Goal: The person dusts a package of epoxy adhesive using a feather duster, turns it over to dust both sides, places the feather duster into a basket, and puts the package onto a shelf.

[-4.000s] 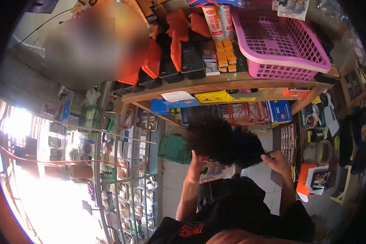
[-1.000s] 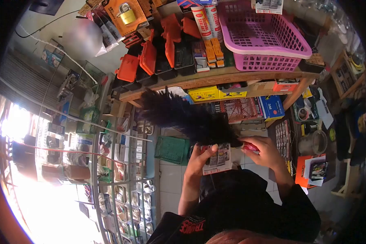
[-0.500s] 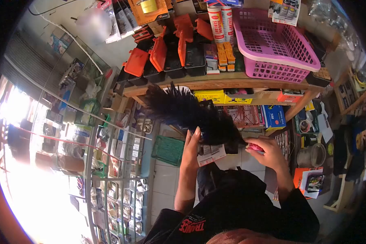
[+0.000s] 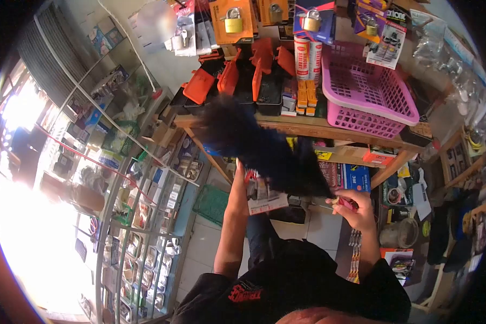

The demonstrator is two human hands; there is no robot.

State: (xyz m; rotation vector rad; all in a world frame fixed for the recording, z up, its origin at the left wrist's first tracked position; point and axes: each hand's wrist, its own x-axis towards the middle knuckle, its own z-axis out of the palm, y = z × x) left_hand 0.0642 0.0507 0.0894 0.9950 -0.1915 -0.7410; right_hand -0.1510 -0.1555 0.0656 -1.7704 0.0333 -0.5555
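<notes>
A black feather duster (image 4: 270, 156) slants across the middle of the view, its feathers blurred at the upper left end. My right hand (image 4: 353, 208) is closed round its reddish-pink handle (image 4: 346, 203). Behind the feathers, my left hand (image 4: 238, 175) grips the edge of a blister card (image 4: 267, 201), which hangs below the duster. Most of the left fingers are hidden by the feathers. The feathers overlap the top of the card.
A wooden shelf (image 4: 308, 125) ahead bears black bins with orange lids (image 4: 198, 86), sealant tubes (image 4: 308, 59) and a pink basket (image 4: 367, 97). Packaged padlocks (image 4: 233, 24) hang above. A glass display case (image 4: 146, 237) stands left; a green basket (image 4: 210, 203) sits low beside it.
My view has tilted, showing more hanging padlocks. The duster's feathers have swung and now cover my left thumb. The card in my left hand shows more fully.
</notes>
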